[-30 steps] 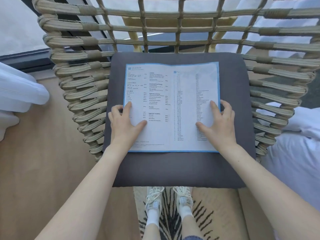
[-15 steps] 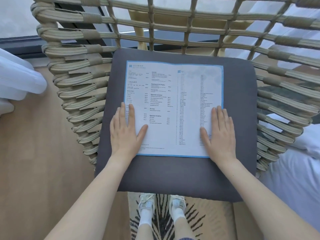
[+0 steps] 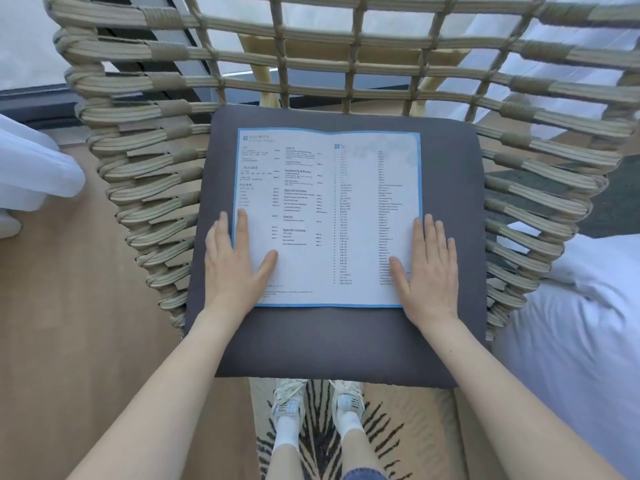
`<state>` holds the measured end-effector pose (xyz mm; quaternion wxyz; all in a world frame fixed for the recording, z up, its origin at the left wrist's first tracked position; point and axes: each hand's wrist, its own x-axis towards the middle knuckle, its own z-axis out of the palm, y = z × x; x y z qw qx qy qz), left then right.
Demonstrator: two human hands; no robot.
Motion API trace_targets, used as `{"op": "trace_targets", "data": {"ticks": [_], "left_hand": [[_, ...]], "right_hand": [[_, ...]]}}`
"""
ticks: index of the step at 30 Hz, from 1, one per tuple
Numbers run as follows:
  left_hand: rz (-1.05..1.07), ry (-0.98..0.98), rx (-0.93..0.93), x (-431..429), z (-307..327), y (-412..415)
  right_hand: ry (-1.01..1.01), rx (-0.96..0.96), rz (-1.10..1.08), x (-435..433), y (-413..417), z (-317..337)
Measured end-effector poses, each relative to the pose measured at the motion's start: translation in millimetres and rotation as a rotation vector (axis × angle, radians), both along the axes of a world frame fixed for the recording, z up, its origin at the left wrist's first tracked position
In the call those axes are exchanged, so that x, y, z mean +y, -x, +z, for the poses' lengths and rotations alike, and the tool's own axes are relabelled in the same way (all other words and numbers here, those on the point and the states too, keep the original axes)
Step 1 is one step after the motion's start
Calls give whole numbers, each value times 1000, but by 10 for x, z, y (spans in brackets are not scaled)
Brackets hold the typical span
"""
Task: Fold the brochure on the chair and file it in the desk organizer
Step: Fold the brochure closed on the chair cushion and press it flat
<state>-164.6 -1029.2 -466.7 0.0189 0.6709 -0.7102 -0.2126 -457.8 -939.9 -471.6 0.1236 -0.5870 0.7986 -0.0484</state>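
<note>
Brochure (image 3: 329, 216): unfolded, lying flat on the grey cushion (image 3: 446, 237) of a woven chair (image 3: 156, 188) | left hand (image 3: 235, 268): palm down, fingers spread, pressing the lower left corner | right hand (image 3: 429, 271): flat and spread on the lower right corner | hands well apart, gripping nothing | white shoes (image 3: 289, 400) on a striped rug (image 3: 384, 427) below.

— The brochure (image 3: 329, 216) looks like smooth matt paper, printed, blue-edged.

— And the chair (image 3: 156, 174)?

— Woven rope, coarse. Its cushion (image 3: 446, 216) is matt grey cloth; the floor (image 3: 69, 323) is smooth wood.
</note>
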Motion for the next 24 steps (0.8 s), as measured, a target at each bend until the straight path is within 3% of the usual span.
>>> {"op": "trace_targets", "data": {"ticks": [11, 16, 20, 24], "left_hand": [[92, 35, 125, 132, -24, -24], [214, 72, 339, 101, 91, 8], [547, -13, 670, 33, 290, 66], [668, -26, 795, -40, 444, 110]], "right_hand": [[-77, 53, -46, 397, 24, -165], [-61, 80, -58, 402, 10, -239], [-63, 79, -55, 404, 17, -221], [-62, 72, -54, 399, 13, -196]]}}
